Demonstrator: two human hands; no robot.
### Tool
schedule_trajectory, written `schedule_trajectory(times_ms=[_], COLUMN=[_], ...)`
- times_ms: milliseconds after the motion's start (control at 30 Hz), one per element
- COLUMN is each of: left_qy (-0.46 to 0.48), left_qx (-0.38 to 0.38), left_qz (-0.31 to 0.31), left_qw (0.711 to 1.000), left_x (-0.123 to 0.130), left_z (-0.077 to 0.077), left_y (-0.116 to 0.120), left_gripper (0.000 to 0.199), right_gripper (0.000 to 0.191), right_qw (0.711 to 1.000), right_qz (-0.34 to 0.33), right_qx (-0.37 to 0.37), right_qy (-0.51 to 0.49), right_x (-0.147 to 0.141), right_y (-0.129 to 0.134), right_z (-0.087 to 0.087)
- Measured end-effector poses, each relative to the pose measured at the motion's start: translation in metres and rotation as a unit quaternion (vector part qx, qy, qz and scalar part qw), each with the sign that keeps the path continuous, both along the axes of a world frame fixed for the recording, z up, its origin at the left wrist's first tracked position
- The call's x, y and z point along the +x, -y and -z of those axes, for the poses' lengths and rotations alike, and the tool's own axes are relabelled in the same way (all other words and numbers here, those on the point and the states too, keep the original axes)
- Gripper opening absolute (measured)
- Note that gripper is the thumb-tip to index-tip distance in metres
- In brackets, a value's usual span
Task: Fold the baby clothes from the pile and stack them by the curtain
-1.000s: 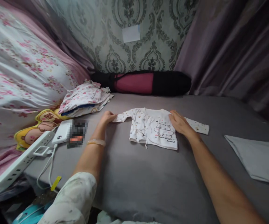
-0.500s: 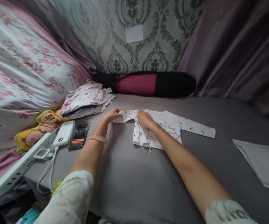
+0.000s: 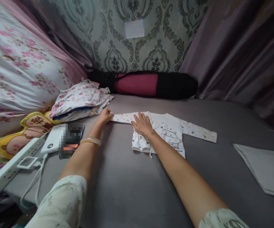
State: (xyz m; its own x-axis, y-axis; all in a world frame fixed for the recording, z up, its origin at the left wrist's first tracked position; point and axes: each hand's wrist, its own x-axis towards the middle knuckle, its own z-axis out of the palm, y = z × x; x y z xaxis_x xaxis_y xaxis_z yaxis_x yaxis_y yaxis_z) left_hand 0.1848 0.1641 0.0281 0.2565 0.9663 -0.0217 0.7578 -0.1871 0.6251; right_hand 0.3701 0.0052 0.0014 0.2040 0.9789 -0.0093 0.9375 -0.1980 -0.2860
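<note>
A small white baby shirt (image 3: 169,125) with a cartoon animal print and speckled sleeves lies spread flat on the grey sheet (image 3: 124,183). My left hand (image 3: 105,116) pinches the cuff of the shirt's left-hand sleeve, which is drawn out straight. Flat on the shirt's chest near that sleeve's shoulder rests my right hand (image 3: 142,124), fingers spread. A thin tie string (image 3: 150,153) hangs from the shirt's lower edge. The other sleeve (image 3: 200,131) stretches out to the right, untouched.
Folded clothes (image 3: 79,99) are stacked at the left, near a yellow cartoon cushion (image 3: 13,142). A white power strip (image 3: 10,169), a white power bank (image 3: 53,139) and a blurred-out phone-like object lie there. A black and pink long bag (image 3: 137,84) lines the wall. Grey folded cloth (image 3: 265,167) lies right.
My left hand has pulled the sleeve straighter toward the left. My right hand has spread its fingers on the shirt. The view has shifted slightly.
</note>
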Motion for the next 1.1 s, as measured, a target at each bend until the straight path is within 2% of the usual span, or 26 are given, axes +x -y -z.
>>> schedule_trajectory(times_ms=[100, 167, 233, 267, 333, 400, 467, 500, 600, 733, 867, 1000, 1100], left_qy=[-0.079, -0.090, -0.073, -0.053, 0.001, 0.053, 0.072, 0.070, 0.026, -0.062, -0.117, -0.123, -0.133], left_qx=[0.085, 0.135, 0.172, 0.184, 0.185, 0.142, 0.096, 0.087, 0.091, 0.129, 0.182, 0.168, 0.149], left_qz=[-0.044, -0.074, -0.069, -0.042, 0.052, 0.171, 0.270, 0.301, 0.333, 0.312, 0.298, 0.310, 0.316], left_qw=[0.992, 0.984, 0.980, 0.981, 0.981, 0.974, 0.955, 0.947, 0.938, 0.939, 0.930, 0.928, 0.927], left_x=[0.007, 0.013, 0.022, 0.027, 0.039, 0.051, 0.063, 0.067, 0.076, 0.074, 0.067, 0.062, 0.061], left_z=[0.007, 0.005, -0.002, -0.007, -0.016, -0.023, -0.027, -0.028, -0.022, -0.008, 0.001, 0.000, -0.005], left_y=[0.014, 0.029, 0.050, 0.063, 0.092, 0.125, 0.157, 0.171, 0.202, 0.220, 0.224, 0.225, 0.226], left_gripper=[0.024, 0.035, 0.036, 0.032, 0.021, 0.018, 0.017, 0.018, 0.022, 0.021, 0.013, 0.019, 0.025], right_gripper=[0.064, 0.064, 0.060, 0.056, 0.045, 0.035, 0.027, 0.024, 0.018, 0.011, 0.023, 0.031, 0.029], right_qw=[1.000, 0.997, 0.986, 0.977, 0.958, 0.944, 0.941, 0.944, 0.960, 0.983, 0.995, 0.996, 0.996], right_qz=[-0.005, -0.017, -0.016, 0.001, 0.043, 0.074, 0.083, 0.080, 0.054, 0.048, 0.037, 0.010, 0.022], right_qx=[-0.003, -0.010, 0.015, 0.050, 0.127, 0.147, 0.104, 0.071, -0.024, -0.042, -0.037, -0.052, -0.058], right_qy=[-0.023, -0.078, -0.165, -0.206, -0.252, -0.287, -0.310, -0.311, -0.273, -0.170, -0.090, -0.071, -0.065], right_x=[0.003, 0.009, 0.020, 0.027, 0.040, 0.050, 0.055, 0.055, 0.046, 0.028, 0.018, 0.016, 0.012], right_y=[-0.003, -0.006, -0.005, -0.002, 0.011, 0.033, 0.060, 0.074, 0.107, 0.128, 0.135, 0.140, 0.142], right_z=[-0.003, -0.010, -0.020, -0.025, -0.034, -0.039, -0.042, -0.043, -0.043, -0.042, -0.040, -0.041, -0.044])
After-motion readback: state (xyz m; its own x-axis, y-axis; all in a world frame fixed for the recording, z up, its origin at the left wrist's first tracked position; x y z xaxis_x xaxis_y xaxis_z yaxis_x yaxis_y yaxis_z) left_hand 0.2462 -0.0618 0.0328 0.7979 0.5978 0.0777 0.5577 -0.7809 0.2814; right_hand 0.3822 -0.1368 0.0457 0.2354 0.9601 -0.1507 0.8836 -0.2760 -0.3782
